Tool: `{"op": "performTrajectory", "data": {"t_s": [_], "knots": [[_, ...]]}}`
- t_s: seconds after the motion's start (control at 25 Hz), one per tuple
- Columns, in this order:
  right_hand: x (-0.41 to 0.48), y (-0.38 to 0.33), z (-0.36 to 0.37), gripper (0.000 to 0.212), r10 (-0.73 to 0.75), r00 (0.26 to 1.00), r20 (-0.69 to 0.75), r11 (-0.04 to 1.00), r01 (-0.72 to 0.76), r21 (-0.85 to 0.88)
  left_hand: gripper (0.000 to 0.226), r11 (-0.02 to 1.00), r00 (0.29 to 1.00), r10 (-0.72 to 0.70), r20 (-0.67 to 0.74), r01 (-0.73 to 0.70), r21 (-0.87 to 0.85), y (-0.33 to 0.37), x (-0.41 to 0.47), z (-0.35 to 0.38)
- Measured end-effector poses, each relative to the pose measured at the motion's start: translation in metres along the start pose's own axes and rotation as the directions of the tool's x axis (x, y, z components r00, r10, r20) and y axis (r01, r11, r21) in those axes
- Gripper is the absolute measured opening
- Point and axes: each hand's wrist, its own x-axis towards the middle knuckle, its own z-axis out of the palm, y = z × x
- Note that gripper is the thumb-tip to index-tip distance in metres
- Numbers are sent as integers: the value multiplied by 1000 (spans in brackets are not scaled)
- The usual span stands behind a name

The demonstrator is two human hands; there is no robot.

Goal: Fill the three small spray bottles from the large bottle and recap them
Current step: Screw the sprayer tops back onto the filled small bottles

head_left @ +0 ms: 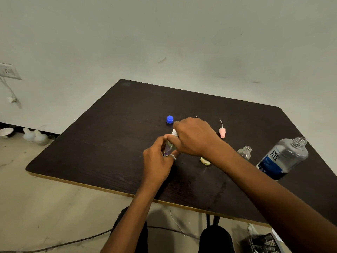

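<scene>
My left hand [158, 162] grips a small clear spray bottle [170, 147] upright at the middle of the dark table [102, 143]. My right hand [195, 136] covers its top and pinches the white spray cap [174, 133] on its neck. A second small bottle [244, 152] stands uncapped to the right. A third small bottle [205, 161] is mostly hidden under my right forearm. The large clear bottle [284, 157] with a blue label stands open at the far right. A pink spray cap [222, 132] with its tube and a blue cap [170, 119] lie beyond my hands.
The table's near edge runs across in front of my knees. On the floor at the left are a bowl [6, 132] and two pale bottles [34, 136]. Cables cross the floor below, and a black crate [262, 243] sits at the lower right.
</scene>
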Motion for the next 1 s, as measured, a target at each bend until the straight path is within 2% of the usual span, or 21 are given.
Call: {"op": "performTrajectory", "data": {"t_s": [0.12, 0.24, 0.32, 0.48, 0.68, 0.84, 1.0], "knots": [[-1, -6, 4, 51, 97, 993, -67, 995, -99, -29, 34, 1000, 1000, 17, -1, -17, 21, 0, 0, 0], [-1, -8, 2, 52, 116, 991, -67, 991, -120, -56, 34, 1000, 1000, 2, 2, -2, 14, 2, 0, -1], [-2, -4, -4, 49, 76, 996, -42, 997, -76, 6, 37, 1000, 1000, 3, 4, -3, -2, 2, -1, -1], [0, 10, -16, 23, -107, 988, 107, 962, 76, 262, 44, 998, 1000, 7, 2, -7, -60, 2, -2, -2], [10, 14, -13, 9, -163, 975, 153, 953, 115, 282, 49, 998, 1000, -1, -4, 1, -63, 3, -2, -2], [6, 12, -7, 19, -115, 987, 117, 961, 81, 263, 46, 999, 1000, -11, 1, 11, -53, 4, -1, -2], [-5, 3, -1, 31, 16, 999, 50, 975, -27, 221, 42, 1000, 1000, 0, -26, -1, -26, 2, -1, -1]]}}
